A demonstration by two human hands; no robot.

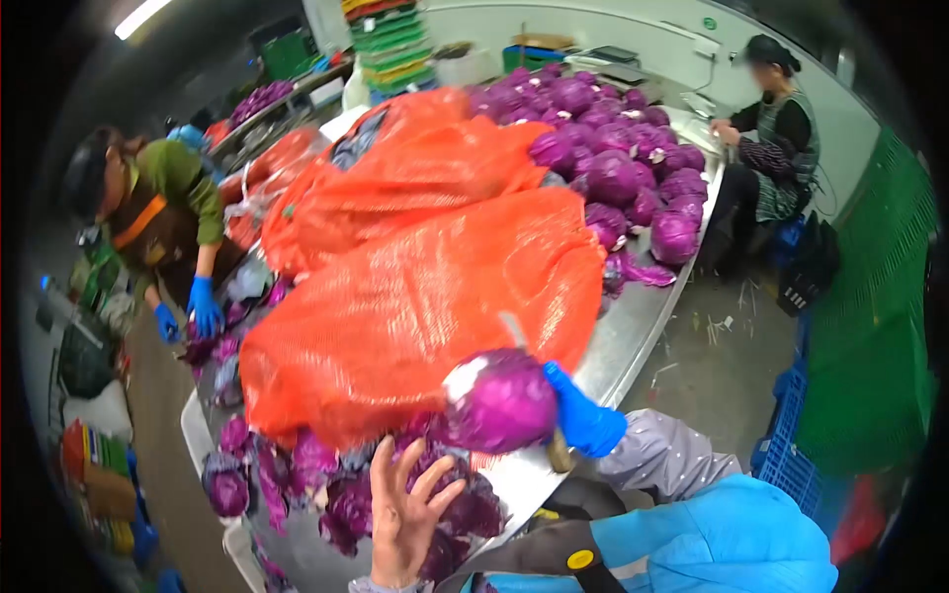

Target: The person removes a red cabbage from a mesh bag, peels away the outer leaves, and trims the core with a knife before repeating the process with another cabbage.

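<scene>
My left hand [410, 509] is bare and open, its fingers spread below a purple cabbage [504, 403]. My right hand [585, 413], in a blue glove, is closed at the cabbage's right side. From under the glove juts the brownish handle [560, 453] of a knife, and a pale blade tip [514, 329] shows above the cabbage; the rest is hidden. The cabbage has a whitish patch at its upper left. Loose purple cabbage leaves [356, 506] lie around my left hand on the metal table [641, 341].
Orange mesh sacks [425, 306] cover the table's middle. Many purple cabbages [613, 178] are heaped beyond them. A person in blue gloves [205, 306] works at the left; another person [786, 148] sits at the far right. Blue crates [788, 435] stand on the floor at right.
</scene>
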